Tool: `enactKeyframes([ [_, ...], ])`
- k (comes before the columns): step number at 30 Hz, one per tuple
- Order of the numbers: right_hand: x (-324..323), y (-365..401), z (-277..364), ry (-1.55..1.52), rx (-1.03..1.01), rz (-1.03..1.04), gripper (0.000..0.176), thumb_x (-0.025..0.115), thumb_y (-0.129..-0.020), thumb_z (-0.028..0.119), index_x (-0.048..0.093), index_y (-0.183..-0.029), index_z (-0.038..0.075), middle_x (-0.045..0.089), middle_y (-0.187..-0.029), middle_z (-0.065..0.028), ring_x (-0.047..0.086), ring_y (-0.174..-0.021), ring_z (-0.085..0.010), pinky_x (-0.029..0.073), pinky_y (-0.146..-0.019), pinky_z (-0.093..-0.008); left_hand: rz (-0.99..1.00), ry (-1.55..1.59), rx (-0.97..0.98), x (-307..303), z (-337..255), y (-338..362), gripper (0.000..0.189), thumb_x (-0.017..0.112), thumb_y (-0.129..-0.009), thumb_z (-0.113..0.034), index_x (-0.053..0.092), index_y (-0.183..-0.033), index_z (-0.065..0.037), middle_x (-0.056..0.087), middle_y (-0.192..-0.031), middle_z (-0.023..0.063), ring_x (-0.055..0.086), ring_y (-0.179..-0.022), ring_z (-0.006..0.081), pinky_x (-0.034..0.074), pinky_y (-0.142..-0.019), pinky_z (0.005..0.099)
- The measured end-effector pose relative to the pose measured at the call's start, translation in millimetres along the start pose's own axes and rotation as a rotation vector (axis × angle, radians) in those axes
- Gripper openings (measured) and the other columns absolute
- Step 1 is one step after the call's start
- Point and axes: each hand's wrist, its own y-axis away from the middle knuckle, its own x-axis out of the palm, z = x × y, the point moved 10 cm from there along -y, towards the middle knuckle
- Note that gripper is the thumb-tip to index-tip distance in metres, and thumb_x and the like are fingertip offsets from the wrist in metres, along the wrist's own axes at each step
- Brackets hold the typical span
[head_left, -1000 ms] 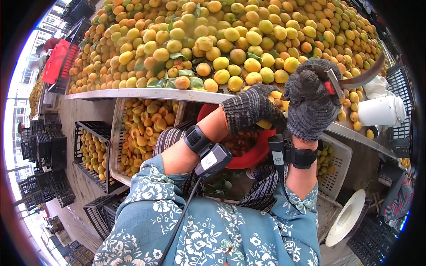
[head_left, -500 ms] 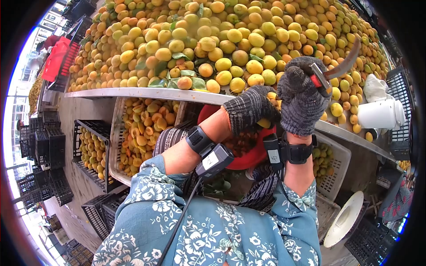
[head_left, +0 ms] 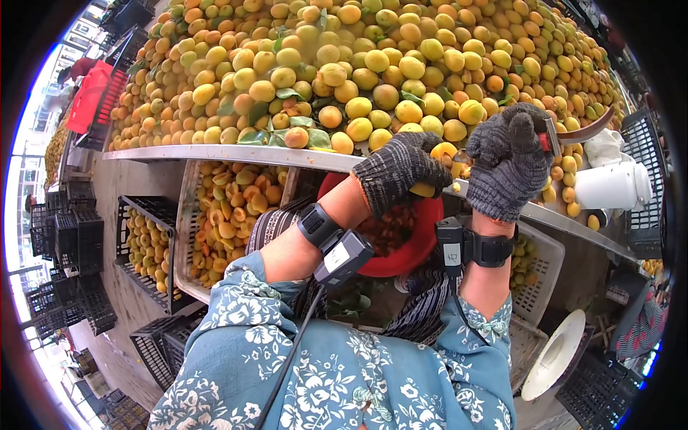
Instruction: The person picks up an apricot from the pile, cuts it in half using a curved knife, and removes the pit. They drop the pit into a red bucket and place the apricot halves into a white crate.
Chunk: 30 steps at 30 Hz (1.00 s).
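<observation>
My left hand [head_left: 407,170], in a dark knitted glove, is closed around a cut apricot [head_left: 443,151]. Its orange flesh shows by the fingertips, and a yellow piece of the fruit [head_left: 423,189] pokes out below. My right hand [head_left: 507,161], gloved alike, grips a curved knife [head_left: 589,131] by its red handle, the blade pointing right. The two hands are close together, a small gap between them. Beneath them stands a red basin [head_left: 428,229] with brownish pits or scraps inside. A large heap of whole apricots [head_left: 344,72] with some leaves covers the metal-edged table behind.
A pale crate of apricot halves [head_left: 185,247] stands at left, beside a black crate [head_left: 147,208]. At right are a white bucket [head_left: 609,185], another pale crate [head_left: 548,265] and a white round lid-like object [head_left: 555,355]. The metal table edge [head_left: 236,153] runs across.
My right hand has moved right and slightly down, away from the left, and the blade has turned from upward to rightward. The cut apricot in my left hand now shows more.
</observation>
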Motion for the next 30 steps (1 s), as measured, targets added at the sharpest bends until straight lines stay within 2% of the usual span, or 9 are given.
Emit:
enactKeyframes([
  [5, 0.7, 3.2, 5.2, 0.013, -0.013, -0.041, 0.015, 0.07, -0.079, 0.009, 0.061, -0.089, 0.002, 0.055, -0.064, -0.0016, 0.048, -0.045, -0.0109, 0.04, -0.041, -0.0233, -0.01, -0.072, 0.308, 3.9, -28.8, 5.8, 0.029, 0.073, -0.071, -0.012, 0.066, -0.098, -0.002, 0.066, -0.074, 0.0074, 0.063, -0.061, 0.012, 0.051, -0.051, 0.025],
  [8, 12.4, 7.7, 11.7, 0.063, -0.04, -0.008, 0.015, 0.071, -0.079, 0.01, 0.061, -0.088, 0.003, 0.054, -0.063, -0.0008, 0.048, -0.045, -0.0103, 0.039, -0.041, -0.023, -0.012, 0.011, -0.035, 4.8, 6.0, -6.2, 0.028, 0.072, -0.073, -0.018, 0.066, -0.097, -0.003, 0.066, -0.074, 0.0091, 0.063, -0.061, 0.0164, 0.051, -0.054, 0.0283],
  [10, 15.4, 9.4, 15.4, 0.125, -0.062, 0.003, 0.016, 0.072, -0.078, 0.01, 0.061, -0.088, 0.003, 0.053, -0.063, -0.0003, 0.047, -0.045, -0.01, 0.039, -0.041, -0.0231, 0.04, -0.429, 0.061, 14.7, 9.7, -19.4, 0.032, 0.072, -0.074, -0.025, 0.066, -0.096, -0.004, 0.067, -0.075, 0.0124, 0.064, -0.065, 0.0231, 0.051, -0.06, 0.0331],
  [16, 13.1, 10.8, 15.5, 0.299, -0.105, 0.016, 0.016, 0.074, -0.077, 0.01, 0.064, -0.085, 0.002, 0.058, -0.072, -0.0007, 0.052, -0.055, -0.0089, 0.042, -0.049, -0.022, -0.021, -0.418, 0.408, 20.3, -26.3, -1.6, 0.03, 0.071, -0.073, -0.023, 0.066, -0.096, -0.005, 0.067, -0.084, 0.0135, 0.064, -0.078, 0.027, 0.05, -0.07, 0.0347],
  [19, 12.1, 12.5, 18.4, 0.383, -0.161, 0.015, 0.015, 0.074, -0.077, 0.01, 0.064, -0.085, 0.002, 0.061, -0.078, -0.0014, 0.055, -0.062, -0.0093, 0.043, -0.054, -0.0218, 0.042, -0.095, 0.166, 19.6, -31.5, 8.2, 0.03, 0.07, -0.072, -0.012, 0.06, -0.099, -0.002, 0.062, -0.081, 0.0107, 0.058, -0.074, 0.019, 0.049, -0.072, 0.0331],
  [23, 17.0, 12.9, 14.6, 0.448, -0.167, 0.086, 0.024, 0.072, -0.08, 0.014, 0.058, -0.098, 0.004, 0.055, -0.072, -0.0012, 0.047, -0.052, -0.0094, 0.038, -0.046, -0.0225, 0.01, -0.309, 0.389, 20.9, -40.0, 13.0, 0.032, 0.071, -0.071, -0.012, 0.06, -0.099, -0.002, 0.062, -0.081, 0.0096, 0.058, -0.076, 0.0182, 0.048, -0.074, 0.0325],
  [25, 17.8, 12.5, 13.9, 0.446, -0.167, 0.094, 0.024, 0.072, -0.08, 0.014, 0.059, -0.097, 0.004, 0.055, -0.073, -0.0011, 0.047, -0.052, -0.0094, 0.038, -0.046, -0.022, 0.033, -0.091, 0.116, 19.2, -16.7, 5.9, 0.035, 0.071, -0.07, -0.013, 0.06, -0.101, -0.001, 0.063, -0.083, 0.009, 0.058, -0.077, 0.0175, 0.048, -0.074, 0.0316],
  [27, 14.3, 9.9, -1.9, 0.225, 0.003, 0.092, 0.024, 0.072, -0.079, 0.015, 0.06, -0.097, 0.004, 0.056, -0.075, -0.0009, 0.048, -0.053, -0.0094, 0.038, -0.048, -0.021, 0.018, -0.201, 0.168, 16.8, -15.3, 3.9, 0.032, 0.071, -0.071, -0.015, 0.062, -0.1, -0.002, 0.065, -0.084, 0.0108, 0.061, -0.078, 0.0227, 0.049, -0.074, 0.0332],
  [30, 21.0, 11.8, 4.3, 0.442, -0.114, 0.071, 0.022, 0.073, -0.078, 0.015, 0.061, -0.094, 0.004, 0.057, -0.074, -0.0015, 0.05, -0.055, -0.0099, 0.039, -0.049, -0.0211, 0.012, -0.257, 0.208, 16.5, -29.5, 8.5, 0.029, 0.07, -0.072, -0.018, 0.065, -0.098, -0.003, 0.068, -0.086, 0.0136, 0.063, -0.079, 0.0269, 0.049, -0.073, 0.0349],
])
